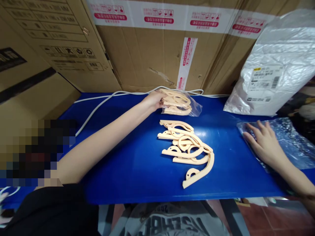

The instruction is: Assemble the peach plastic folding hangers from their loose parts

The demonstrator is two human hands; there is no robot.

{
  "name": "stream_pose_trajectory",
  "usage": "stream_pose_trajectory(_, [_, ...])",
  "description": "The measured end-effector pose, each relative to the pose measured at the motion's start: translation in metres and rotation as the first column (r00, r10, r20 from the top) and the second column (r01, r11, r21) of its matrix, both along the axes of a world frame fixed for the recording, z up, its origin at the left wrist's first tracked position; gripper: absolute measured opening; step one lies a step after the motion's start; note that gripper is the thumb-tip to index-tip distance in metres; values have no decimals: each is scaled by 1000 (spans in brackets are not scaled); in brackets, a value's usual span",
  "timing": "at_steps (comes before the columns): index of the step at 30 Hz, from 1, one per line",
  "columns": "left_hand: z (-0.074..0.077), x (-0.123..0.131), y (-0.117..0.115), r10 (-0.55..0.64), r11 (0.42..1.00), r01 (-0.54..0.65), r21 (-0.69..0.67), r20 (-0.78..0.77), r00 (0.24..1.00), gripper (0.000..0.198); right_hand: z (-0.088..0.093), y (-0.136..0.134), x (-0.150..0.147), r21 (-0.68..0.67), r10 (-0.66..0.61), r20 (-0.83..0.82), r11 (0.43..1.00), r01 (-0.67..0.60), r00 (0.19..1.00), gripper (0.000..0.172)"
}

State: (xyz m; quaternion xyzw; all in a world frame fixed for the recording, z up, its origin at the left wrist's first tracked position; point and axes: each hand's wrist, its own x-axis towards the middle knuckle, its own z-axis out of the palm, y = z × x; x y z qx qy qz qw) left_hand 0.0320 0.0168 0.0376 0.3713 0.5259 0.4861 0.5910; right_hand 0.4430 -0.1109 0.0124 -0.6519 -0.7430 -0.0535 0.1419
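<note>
My left hand (155,99) is closed on the near end of a clear plastic bag of folding hangers (178,101), towards the back of the blue table. Its fingertips are partly hidden behind the bag. Loose cream folding hangers (188,144) lie overlapped in a pile at the middle of the table, some unfolded into curved arms. Out to the right, my right hand (264,142) rests with fingers spread on a crumpled clear plastic bag (291,137).
Cardboard boxes (147,55) wall off the back and left. A white cable (103,101) runs along the rear of the blue table (128,173). At the back right leans a silver-white mailing bag (278,62) with a label.
</note>
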Motion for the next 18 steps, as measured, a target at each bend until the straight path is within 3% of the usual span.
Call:
stream_pose_trajectory(2, [5, -11, -11, 21, 1000, -21, 0, 60, 998, 16, 15, 1, -20, 178, -4, 46, 984, -4, 999, 58])
stream_pose_trajectory(3, [8, -15, -18, 31, 999, -31, 7, 83, 996, 17, 26, -1, -36, 229, 66, 17, 971, -68, 998, 50])
stream_pose_trajectory(5, [15, -18, -32, 50, 998, -55, 38, 123, 991, 21, 50, -10, -79, 203, 294, -146, 943, -262, 945, 35])
stream_pose_trajectory(6, [19, -17, -41, 65, 996, -73, 57, 138, 988, 25, 61, -14, -103, 151, 413, -246, 910, -386, 877, 34])
stream_pose_trajectory(8, [26, -12, -60, 114, 988, -129, 88, 160, 981, 44, 78, -19, -147, 50, 613, -358, 766, -641, 704, 41])
stream_pose_trajectory(10, [32, -8, -82, 131, 985, -148, 94, 161, 978, 62, 86, -16, -179, -50, 699, -429, 614, -788, 572, 50])
stream_pose_trajectory(11, [33, -8, -93, 123, 987, -138, 87, 160, 979, 67, 88, -12, -188, -65, 693, -455, 601, -797, 559, 51])
stream_pose_trajectory(13, [33, -11, -116, 72, 988, -95, 119, 180, 981, 71, 87, 1, -193, -34, 606, -498, 701, -713, 620, 42])
stream_pose_trajectory(16, [29, -24, -143, 40, 991, -58, 119, 156, 987, 70, 81, 24, -183, 12, 374, -586, 891, -454, 719, 34])
stream_pose_trajectory(18, [24, -32, -153, 37, 993, -55, 108, 161, 986, 73, 75, 36, -175, -97, 242, -657, 912, -399, 714, 32])
